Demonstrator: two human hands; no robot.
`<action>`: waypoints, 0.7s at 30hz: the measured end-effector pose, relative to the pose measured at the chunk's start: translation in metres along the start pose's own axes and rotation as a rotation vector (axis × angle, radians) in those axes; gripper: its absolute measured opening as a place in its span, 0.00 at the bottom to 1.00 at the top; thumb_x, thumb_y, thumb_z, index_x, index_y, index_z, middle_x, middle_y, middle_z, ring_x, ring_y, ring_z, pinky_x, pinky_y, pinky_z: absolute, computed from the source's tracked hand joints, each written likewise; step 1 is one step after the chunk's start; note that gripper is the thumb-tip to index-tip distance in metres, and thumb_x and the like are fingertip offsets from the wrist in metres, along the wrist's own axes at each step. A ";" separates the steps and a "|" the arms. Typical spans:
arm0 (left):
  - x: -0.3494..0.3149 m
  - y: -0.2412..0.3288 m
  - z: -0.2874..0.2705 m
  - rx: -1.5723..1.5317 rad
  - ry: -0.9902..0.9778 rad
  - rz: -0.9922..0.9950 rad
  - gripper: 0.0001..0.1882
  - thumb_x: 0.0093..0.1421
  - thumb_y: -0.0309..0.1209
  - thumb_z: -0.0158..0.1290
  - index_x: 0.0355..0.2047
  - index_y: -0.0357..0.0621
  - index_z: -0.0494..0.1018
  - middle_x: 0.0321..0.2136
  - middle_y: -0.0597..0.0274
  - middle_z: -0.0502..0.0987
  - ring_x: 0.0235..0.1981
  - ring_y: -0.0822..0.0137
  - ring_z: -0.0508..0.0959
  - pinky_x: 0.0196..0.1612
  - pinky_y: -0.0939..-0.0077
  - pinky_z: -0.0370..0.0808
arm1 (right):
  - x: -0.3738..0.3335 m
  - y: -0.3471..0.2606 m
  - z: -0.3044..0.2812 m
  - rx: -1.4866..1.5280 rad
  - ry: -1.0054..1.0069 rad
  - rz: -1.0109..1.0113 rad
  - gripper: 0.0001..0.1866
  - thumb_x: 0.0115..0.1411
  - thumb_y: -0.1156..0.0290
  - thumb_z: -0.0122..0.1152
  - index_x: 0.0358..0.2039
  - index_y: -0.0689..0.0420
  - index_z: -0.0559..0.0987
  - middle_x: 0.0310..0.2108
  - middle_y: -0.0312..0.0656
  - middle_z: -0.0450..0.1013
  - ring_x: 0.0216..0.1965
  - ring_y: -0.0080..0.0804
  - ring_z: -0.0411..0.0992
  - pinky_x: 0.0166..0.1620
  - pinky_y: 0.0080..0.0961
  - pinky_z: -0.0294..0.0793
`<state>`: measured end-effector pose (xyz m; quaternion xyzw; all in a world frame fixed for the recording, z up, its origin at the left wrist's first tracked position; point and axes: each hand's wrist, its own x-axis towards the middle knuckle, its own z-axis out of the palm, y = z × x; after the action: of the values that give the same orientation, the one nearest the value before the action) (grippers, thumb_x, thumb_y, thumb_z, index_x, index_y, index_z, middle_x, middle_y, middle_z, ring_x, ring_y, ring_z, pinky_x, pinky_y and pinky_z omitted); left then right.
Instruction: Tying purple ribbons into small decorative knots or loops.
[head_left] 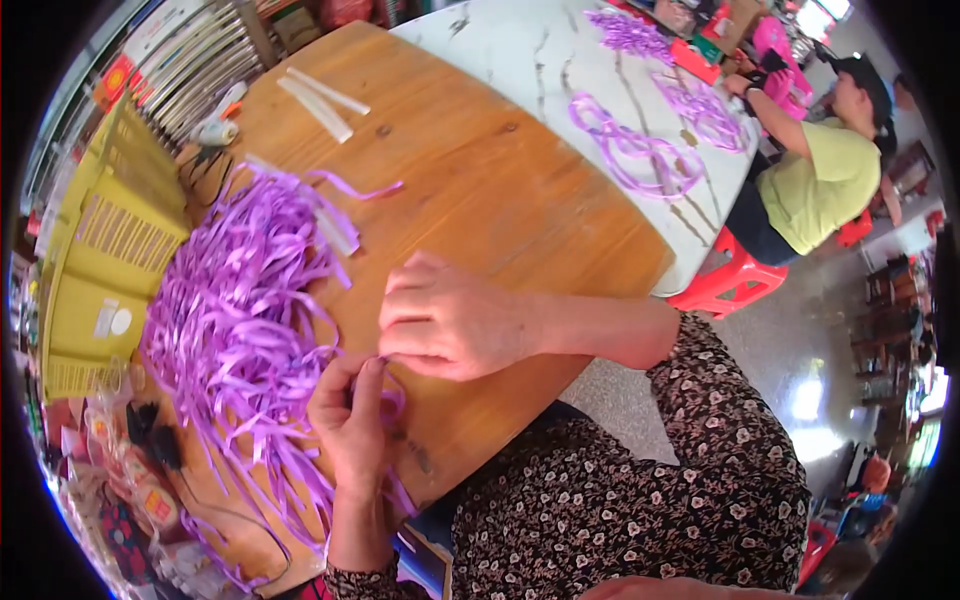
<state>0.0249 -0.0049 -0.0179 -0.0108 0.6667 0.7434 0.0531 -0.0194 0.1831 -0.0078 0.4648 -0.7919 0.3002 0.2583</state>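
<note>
A large tangled heap of purple ribbons lies on the wooden tabletop, to the left of my hands. My left hand is closed in a pinch at the heap's right edge, with a strip of purple ribbon showing behind its thumb. Just above and to the right, my right hand is curled closed with its back up, its fingers near the left thumb tip. Whatever the right fingers hold is hidden by the hand.
A yellow plastic basket stands tipped at the left. Clear glue sticks and a glue gun lie at the back. Purple ribbon loops rest on the white marbled table. A seated person works there. Another arm shows at the lower edge.
</note>
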 end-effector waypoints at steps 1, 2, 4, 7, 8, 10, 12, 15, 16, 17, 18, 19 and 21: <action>-0.001 0.001 0.001 -0.001 0.035 -0.040 0.02 0.60 0.24 0.52 0.31 0.39 0.74 0.19 0.74 0.71 0.15 0.85 0.66 0.18 0.92 0.59 | 0.001 0.000 0.001 -0.028 -0.004 0.012 0.08 0.45 0.69 0.64 0.25 0.52 0.74 0.28 0.33 0.67 0.34 0.31 0.66 0.39 0.30 0.62; -0.001 0.001 -0.001 -0.023 0.036 -0.027 0.02 0.60 0.24 0.51 0.30 0.40 0.73 0.18 0.73 0.71 0.15 0.85 0.67 0.16 0.92 0.59 | 0.002 0.000 0.002 0.006 0.019 0.019 0.08 0.45 0.69 0.64 0.25 0.52 0.73 0.28 0.33 0.66 0.34 0.31 0.66 0.39 0.31 0.62; -0.001 -0.001 -0.004 -0.019 0.006 0.013 0.03 0.60 0.24 0.51 0.30 0.39 0.73 0.19 0.72 0.71 0.15 0.84 0.67 0.17 0.92 0.61 | 0.003 0.002 0.005 0.048 0.071 0.027 0.08 0.45 0.70 0.63 0.23 0.52 0.71 0.26 0.33 0.65 0.32 0.31 0.65 0.38 0.31 0.62; 0.001 0.004 0.000 -0.043 -0.027 0.074 0.03 0.61 0.24 0.49 0.30 0.39 0.72 0.20 0.68 0.73 0.16 0.81 0.70 0.17 0.91 0.65 | 0.001 0.005 0.004 0.044 0.102 0.046 0.08 0.45 0.71 0.62 0.23 0.52 0.70 0.25 0.33 0.65 0.32 0.32 0.65 0.39 0.31 0.62; 0.001 0.005 0.000 -0.056 -0.005 0.070 0.03 0.61 0.24 0.49 0.30 0.39 0.72 0.21 0.67 0.73 0.16 0.80 0.71 0.18 0.91 0.66 | 0.003 0.004 0.002 0.051 0.123 0.031 0.08 0.44 0.72 0.62 0.23 0.52 0.70 0.24 0.33 0.64 0.31 0.32 0.64 0.38 0.32 0.62; 0.000 0.003 -0.003 -0.058 0.032 0.077 0.04 0.61 0.25 0.49 0.31 0.38 0.72 0.22 0.65 0.74 0.16 0.78 0.72 0.17 0.89 0.67 | 0.003 0.004 0.005 0.042 0.110 0.041 0.08 0.45 0.71 0.62 0.23 0.52 0.71 0.25 0.33 0.65 0.32 0.32 0.65 0.38 0.32 0.62; 0.002 0.003 -0.007 -0.032 0.040 0.090 0.04 0.61 0.25 0.49 0.31 0.38 0.72 0.22 0.65 0.74 0.15 0.78 0.71 0.16 0.88 0.66 | 0.003 0.003 0.007 0.055 0.101 0.044 0.08 0.45 0.70 0.63 0.24 0.52 0.71 0.25 0.33 0.65 0.32 0.32 0.65 0.38 0.32 0.62; -0.001 0.010 0.000 0.001 0.065 0.050 0.03 0.61 0.25 0.49 0.31 0.39 0.72 0.20 0.65 0.73 0.13 0.78 0.70 0.13 0.88 0.63 | 0.005 0.002 0.009 0.098 0.104 0.034 0.09 0.46 0.67 0.64 0.27 0.52 0.74 0.26 0.33 0.66 0.33 0.31 0.65 0.39 0.32 0.62; -0.001 0.014 0.003 0.000 0.056 0.004 0.03 0.60 0.25 0.50 0.31 0.40 0.72 0.19 0.66 0.73 0.12 0.78 0.69 0.12 0.88 0.62 | 0.004 0.002 0.006 0.085 0.088 0.028 0.09 0.47 0.66 0.64 0.28 0.52 0.75 0.27 0.33 0.67 0.34 0.31 0.66 0.39 0.33 0.62; 0.001 0.008 0.000 -0.035 0.052 0.004 0.02 0.60 0.25 0.50 0.31 0.40 0.72 0.17 0.67 0.72 0.11 0.79 0.68 0.11 0.88 0.59 | 0.004 0.004 0.007 0.086 0.071 0.010 0.10 0.48 0.65 0.64 0.30 0.52 0.76 0.28 0.33 0.68 0.35 0.31 0.67 0.39 0.33 0.63; 0.002 0.007 -0.001 -0.037 0.031 -0.020 0.02 0.60 0.25 0.51 0.31 0.40 0.72 0.17 0.67 0.72 0.11 0.80 0.67 0.11 0.88 0.59 | 0.002 0.005 0.007 0.067 0.068 -0.011 0.09 0.48 0.66 0.64 0.30 0.52 0.76 0.29 0.33 0.68 0.36 0.31 0.67 0.40 0.33 0.63; 0.004 0.003 0.002 -0.045 0.051 -0.010 0.02 0.60 0.25 0.51 0.31 0.40 0.73 0.18 0.67 0.72 0.11 0.80 0.67 0.12 0.88 0.59 | -0.002 0.010 0.009 0.046 0.060 -0.027 0.08 0.49 0.67 0.63 0.30 0.52 0.77 0.30 0.33 0.69 0.36 0.31 0.67 0.40 0.33 0.63; 0.005 0.006 0.002 -0.038 0.049 0.024 0.02 0.60 0.24 0.51 0.31 0.39 0.73 0.18 0.70 0.71 0.12 0.82 0.67 0.13 0.89 0.60 | -0.002 0.013 0.009 0.052 0.068 0.000 0.06 0.49 0.70 0.64 0.29 0.52 0.77 0.30 0.33 0.69 0.36 0.32 0.68 0.40 0.31 0.64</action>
<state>0.0199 -0.0035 -0.0123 -0.0220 0.6536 0.7560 0.0279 -0.0307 0.1829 -0.0186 0.4608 -0.7746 0.3363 0.2729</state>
